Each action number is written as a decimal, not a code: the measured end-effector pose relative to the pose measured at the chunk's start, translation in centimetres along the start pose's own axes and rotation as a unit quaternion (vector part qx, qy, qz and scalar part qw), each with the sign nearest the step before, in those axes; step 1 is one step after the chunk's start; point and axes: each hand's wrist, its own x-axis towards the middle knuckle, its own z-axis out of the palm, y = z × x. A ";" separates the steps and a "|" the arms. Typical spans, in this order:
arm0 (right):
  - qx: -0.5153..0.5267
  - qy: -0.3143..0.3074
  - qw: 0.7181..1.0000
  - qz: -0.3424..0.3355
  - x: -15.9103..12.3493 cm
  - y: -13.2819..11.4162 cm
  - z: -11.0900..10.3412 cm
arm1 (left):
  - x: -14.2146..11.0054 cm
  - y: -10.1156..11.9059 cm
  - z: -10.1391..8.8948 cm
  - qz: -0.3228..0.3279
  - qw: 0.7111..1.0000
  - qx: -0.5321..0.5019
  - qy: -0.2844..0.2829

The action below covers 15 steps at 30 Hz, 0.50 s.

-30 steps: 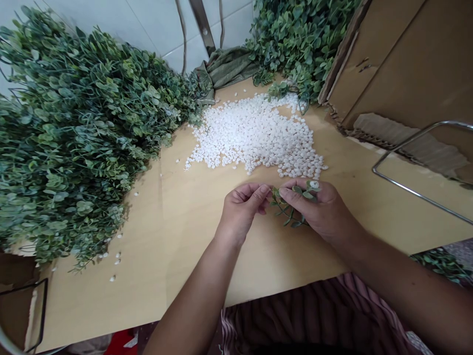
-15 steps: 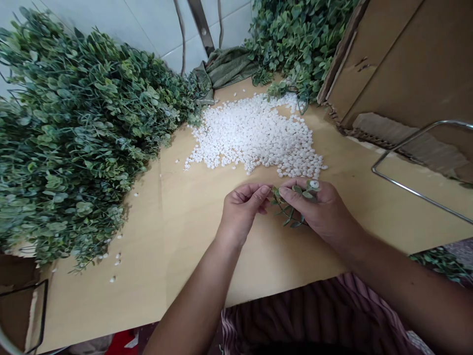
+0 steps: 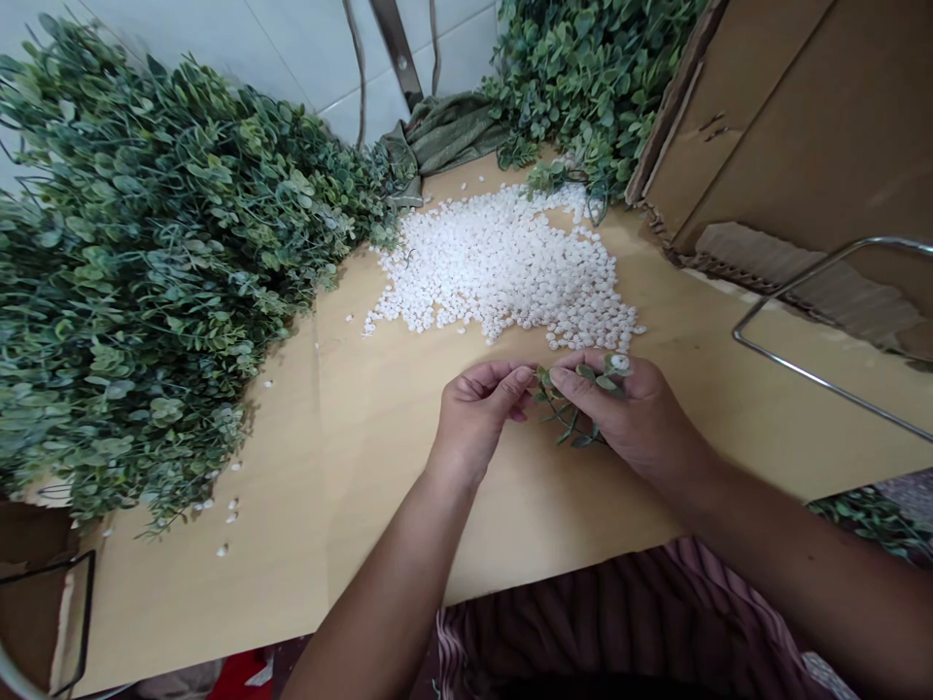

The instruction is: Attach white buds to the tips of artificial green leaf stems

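Observation:
An artificial leaf sprig [image 3: 570, 413] with small green leaves is held in my right hand [image 3: 625, 403], thumb pressed over a stem. One small white bead-like piece [image 3: 619, 363] shows at the sprig's top, by the right knuckles. My left hand [image 3: 487, 397] is closed in a pinch just left of the sprig; its fingertips meet at a leafy tip, and what lies between them is too small to make out. Just beyond both hands spreads a heap of small white pieces [image 3: 502, 262] on the tan board [image 3: 394, 467].
A big pile of artificial greenery [image 3: 160, 253] covers the left side, with a few white pieces near it. More greenery [image 3: 590, 78] stands at the back right. A green cloth [image 3: 459, 131] lies at the back. At right are a cardboard box [image 3: 816, 126] and a metal wire frame [image 3: 838, 384].
Almost nothing differs. Both hands stay together at the sprig, with only a very slight shift of the lower leaves.

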 end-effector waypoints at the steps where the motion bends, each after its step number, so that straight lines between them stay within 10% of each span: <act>1: 0.000 0.000 1.000 -0.001 0.0 0.0 0.0 | 0.0 0.0 0.0 0.000 1.000 0.000 0.001; 15: -0.055 -0.028 0.998 -0.029 0.0 0.2 0.1 | 0.1 0.1 0.0 -0.001 1.000 0.011 0.011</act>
